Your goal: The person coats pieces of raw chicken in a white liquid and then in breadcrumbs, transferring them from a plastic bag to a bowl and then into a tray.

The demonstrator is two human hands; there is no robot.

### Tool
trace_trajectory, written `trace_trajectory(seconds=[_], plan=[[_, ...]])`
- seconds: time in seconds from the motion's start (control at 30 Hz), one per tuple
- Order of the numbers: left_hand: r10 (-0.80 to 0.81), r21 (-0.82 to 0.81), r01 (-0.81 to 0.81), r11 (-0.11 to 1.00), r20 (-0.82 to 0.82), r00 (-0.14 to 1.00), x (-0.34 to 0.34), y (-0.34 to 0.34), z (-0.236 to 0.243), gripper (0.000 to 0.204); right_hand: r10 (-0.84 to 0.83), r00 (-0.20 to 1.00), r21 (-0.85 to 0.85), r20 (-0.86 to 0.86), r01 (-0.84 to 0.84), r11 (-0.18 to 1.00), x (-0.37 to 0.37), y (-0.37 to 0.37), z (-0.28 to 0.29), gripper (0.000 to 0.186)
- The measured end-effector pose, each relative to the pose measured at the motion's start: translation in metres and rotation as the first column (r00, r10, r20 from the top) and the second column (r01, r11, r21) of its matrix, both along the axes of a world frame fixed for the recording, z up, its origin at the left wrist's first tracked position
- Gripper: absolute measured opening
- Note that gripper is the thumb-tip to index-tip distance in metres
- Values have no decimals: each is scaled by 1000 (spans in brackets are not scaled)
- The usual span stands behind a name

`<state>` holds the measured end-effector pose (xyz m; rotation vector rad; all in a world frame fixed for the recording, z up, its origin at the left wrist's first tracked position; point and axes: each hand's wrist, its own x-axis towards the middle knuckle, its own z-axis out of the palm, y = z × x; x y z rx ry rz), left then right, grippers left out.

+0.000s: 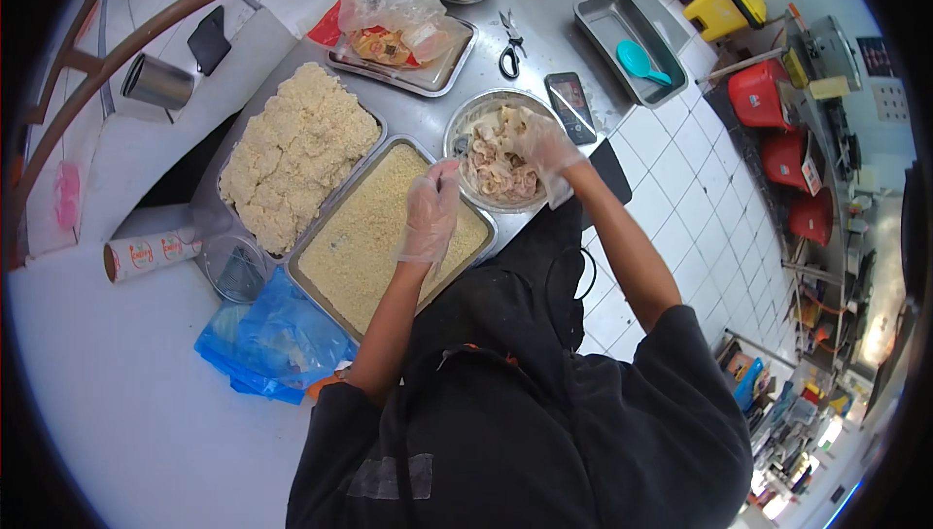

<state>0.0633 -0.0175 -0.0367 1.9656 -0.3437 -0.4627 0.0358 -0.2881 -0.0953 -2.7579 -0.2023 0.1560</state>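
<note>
A round metal bowl (453, 140) holds pale pinkish pieces of raw meat (496, 165). Into its right side reaches my right hand (549, 145), in a clear plastic glove, its fingers closed around some of the meat. My left hand (432, 210), gloved the same way, hovers over the right part of a metal tray (330, 201) of pale breadcrumbs (374, 213). Its fingers are curled together close to the bowl's left rim; whatever they may hold is too small to tell. Left of that tray, another tray holds a heaped mound of breaded pieces (296, 155).
Behind the bowl lie scissors (510, 43), a phone (570, 108) and a deep metal pan (593, 19) with a turquoise scoop (641, 61). A tray (457, 68) carries a plastic-wrapped package. A blue plastic bag (277, 335) and a clear container (236, 269) sit at the left.
</note>
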Motion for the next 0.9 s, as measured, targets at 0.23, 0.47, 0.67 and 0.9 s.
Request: trace_trajectory(seconds=[0.23, 0.47, 0.67, 0.9], plan=[[-66, 8, 66, 998, 260, 963, 0, -4, -24, 36, -324, 640, 82, -697, 520, 850, 66, -23, -17, 42], [-47, -38, 43, 998, -138, 989, 10, -7, -30, 38, 43, 698, 246, -715, 194, 950, 43, 13, 40, 45], [-122, -103, 126, 987, 44, 992, 32, -9, -22, 40, -93, 972, -278, 215, 152, 949, -61, 101, -29, 49], [-122, -51, 126, 991, 70, 990, 26, -7, 28, 38, -50, 969, -255, -241, -14, 967, -37, 105, -7, 38]])
